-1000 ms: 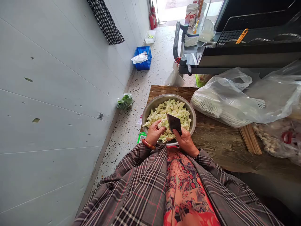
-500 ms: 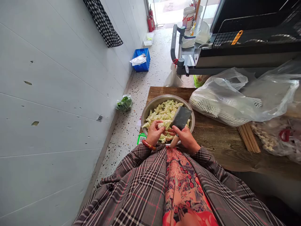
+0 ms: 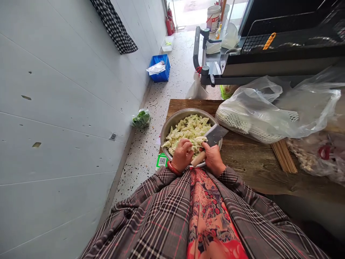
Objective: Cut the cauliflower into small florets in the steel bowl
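A wide metal basin (image 3: 165, 133) full of cut cauliflower (image 3: 185, 127) stands on the wooden table in front of me. My right hand (image 3: 214, 160) is closed round the wooden handle of a cleaver (image 3: 215, 134), whose broad blade points up and right over the basin's rim. Against the blade's near edge, by my right thumb, lies a cauliflower floret (image 3: 199, 141). My left hand (image 3: 182, 156), with a reddish bangle at the wrist, is over the basin's near side. Its fingers are curled in a pinch at the floret's left end; the fingertips are partly hidden.
Right of the basin, a clear plastic bag (image 3: 256, 111) with white foam netting lies on the table (image 3: 239, 158), beside wooden sticks (image 3: 284, 156) and another filled bag (image 3: 315, 154). A dark-framed cart (image 3: 205, 54) stands behind. Bagged greens (image 3: 141, 118) and a blue crate (image 3: 163, 73) are on the floor.
The cleaver has tilted further right, its blade now reaching past the basin's rim. My left fingers have curled up more, and the floret sits further right, by my right thumb.
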A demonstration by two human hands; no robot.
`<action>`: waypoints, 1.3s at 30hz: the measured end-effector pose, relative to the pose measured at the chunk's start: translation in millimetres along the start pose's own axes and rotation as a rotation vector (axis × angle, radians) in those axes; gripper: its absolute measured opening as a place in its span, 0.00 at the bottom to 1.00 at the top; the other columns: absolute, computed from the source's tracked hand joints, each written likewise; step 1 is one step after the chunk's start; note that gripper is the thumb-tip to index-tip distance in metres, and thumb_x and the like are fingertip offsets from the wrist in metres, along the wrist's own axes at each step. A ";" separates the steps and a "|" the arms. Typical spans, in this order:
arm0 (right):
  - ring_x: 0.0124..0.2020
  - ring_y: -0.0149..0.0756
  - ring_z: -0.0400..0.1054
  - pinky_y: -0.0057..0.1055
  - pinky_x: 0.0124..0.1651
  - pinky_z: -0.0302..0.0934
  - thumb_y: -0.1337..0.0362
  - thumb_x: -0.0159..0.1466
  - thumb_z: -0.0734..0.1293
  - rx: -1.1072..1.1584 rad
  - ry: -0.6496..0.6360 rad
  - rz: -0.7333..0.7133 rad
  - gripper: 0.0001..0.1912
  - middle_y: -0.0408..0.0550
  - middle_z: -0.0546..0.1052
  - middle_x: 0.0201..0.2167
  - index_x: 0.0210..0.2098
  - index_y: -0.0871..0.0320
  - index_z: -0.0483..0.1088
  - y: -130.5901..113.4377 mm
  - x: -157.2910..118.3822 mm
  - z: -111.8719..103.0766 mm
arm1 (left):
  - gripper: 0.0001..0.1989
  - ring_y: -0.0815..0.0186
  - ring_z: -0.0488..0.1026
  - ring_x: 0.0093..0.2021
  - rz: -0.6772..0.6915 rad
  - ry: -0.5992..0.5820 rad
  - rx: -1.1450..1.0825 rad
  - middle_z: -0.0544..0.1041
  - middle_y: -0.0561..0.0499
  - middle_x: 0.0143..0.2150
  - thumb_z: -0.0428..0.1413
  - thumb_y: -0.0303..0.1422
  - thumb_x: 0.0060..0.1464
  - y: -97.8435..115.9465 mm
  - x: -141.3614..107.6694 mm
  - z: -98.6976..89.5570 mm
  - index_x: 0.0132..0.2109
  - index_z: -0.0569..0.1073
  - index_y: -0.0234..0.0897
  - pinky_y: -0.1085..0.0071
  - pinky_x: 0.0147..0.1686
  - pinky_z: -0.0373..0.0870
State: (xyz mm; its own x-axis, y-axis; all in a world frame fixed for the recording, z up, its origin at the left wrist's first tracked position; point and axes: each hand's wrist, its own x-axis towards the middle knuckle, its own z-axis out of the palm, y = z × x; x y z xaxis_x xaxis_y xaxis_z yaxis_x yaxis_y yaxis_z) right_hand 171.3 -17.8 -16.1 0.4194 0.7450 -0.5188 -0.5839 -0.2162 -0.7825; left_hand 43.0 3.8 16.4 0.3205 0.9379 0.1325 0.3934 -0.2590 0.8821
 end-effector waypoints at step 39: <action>0.38 0.42 0.78 0.30 0.29 0.74 0.55 0.57 0.71 -0.044 -0.092 0.218 0.18 0.51 0.78 0.47 0.43 0.59 0.72 19.5 35.1 -63.7 | 0.15 0.53 0.72 0.48 -0.543 -0.207 0.140 0.78 0.41 0.40 0.65 0.30 0.35 -163.7 165.5 -11.7 0.35 0.74 0.34 0.65 0.49 0.64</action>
State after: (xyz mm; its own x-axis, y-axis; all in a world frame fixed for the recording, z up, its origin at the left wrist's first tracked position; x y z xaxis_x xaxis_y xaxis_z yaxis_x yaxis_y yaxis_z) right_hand 219.0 -36.1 -71.5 0.2210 0.7314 -0.6452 -0.6217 -0.4040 -0.6710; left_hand 21.6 204.1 -100.8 0.1976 0.8840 -0.4236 0.6530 0.2035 0.7295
